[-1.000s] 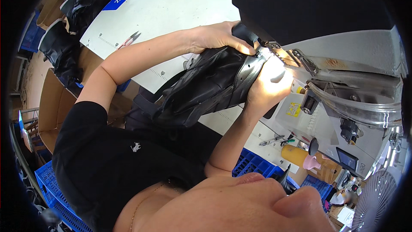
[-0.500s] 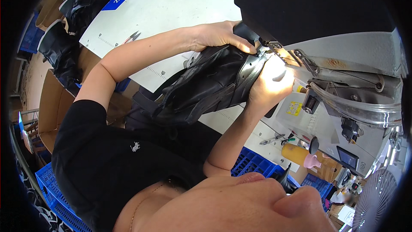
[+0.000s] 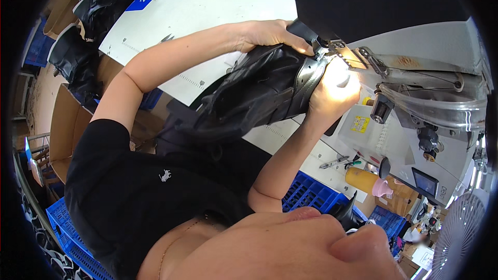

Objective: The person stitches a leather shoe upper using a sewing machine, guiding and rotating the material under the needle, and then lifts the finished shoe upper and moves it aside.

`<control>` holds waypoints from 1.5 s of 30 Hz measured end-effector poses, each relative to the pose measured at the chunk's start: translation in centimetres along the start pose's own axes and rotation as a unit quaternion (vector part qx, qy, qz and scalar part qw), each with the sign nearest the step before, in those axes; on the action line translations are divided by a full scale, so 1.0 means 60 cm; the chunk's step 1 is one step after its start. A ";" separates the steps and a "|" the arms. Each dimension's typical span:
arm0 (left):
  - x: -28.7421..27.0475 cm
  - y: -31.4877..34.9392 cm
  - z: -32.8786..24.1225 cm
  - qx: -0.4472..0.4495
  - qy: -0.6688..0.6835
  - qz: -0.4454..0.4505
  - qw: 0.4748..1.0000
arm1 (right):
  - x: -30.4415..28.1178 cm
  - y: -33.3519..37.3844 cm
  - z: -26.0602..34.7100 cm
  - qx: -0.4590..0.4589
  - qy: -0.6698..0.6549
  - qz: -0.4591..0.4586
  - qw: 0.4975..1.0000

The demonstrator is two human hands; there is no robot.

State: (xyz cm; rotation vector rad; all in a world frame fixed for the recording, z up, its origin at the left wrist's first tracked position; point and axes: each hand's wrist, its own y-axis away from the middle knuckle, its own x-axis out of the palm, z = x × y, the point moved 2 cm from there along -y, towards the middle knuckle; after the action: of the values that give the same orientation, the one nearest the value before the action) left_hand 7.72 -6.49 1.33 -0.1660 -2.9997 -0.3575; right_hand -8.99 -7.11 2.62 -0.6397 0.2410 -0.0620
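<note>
A black leather boot upper with a strap and stitched edge lies across the white table edge, its top edge under the lit needle area of a sewing machine. My left hand grips the upper's far side, thumb pressed down beside the presser foot. Close on the other side of the needle, my right hand is closed on the edge of the upper under bright lamp light. Its fingertips are partly washed out by glare. The loose end of the upper hangs toward my lap.
On the white table lie small snips and tweezers. A yellow bottle with a pink cap stands near a small screen. Blue crates, a cardboard box and black boots surround the table.
The upper has shifted slightly and its loose end has swung, now blurred. Both hands keep hold of it beside the needle. The whole view has moved a little.
</note>
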 end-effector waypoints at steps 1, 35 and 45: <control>-0.001 -0.002 -0.003 0.008 -0.039 -0.009 0.999 | -0.002 0.002 0.004 -0.001 0.009 -0.017 1.000; 0.051 0.074 0.061 0.389 -0.544 -0.270 0.693 | -0.057 0.021 -0.040 0.251 -0.165 -0.030 0.953; 0.042 0.070 0.057 0.384 -0.545 -0.251 0.702 | -0.048 0.017 -0.056 0.192 -0.209 -0.047 0.958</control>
State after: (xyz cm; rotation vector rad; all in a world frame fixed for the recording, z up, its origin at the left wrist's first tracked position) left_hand 5.39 -1.35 -0.69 0.8177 -3.8313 1.5262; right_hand -12.62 -7.86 -0.01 -0.2642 -0.2094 -0.0610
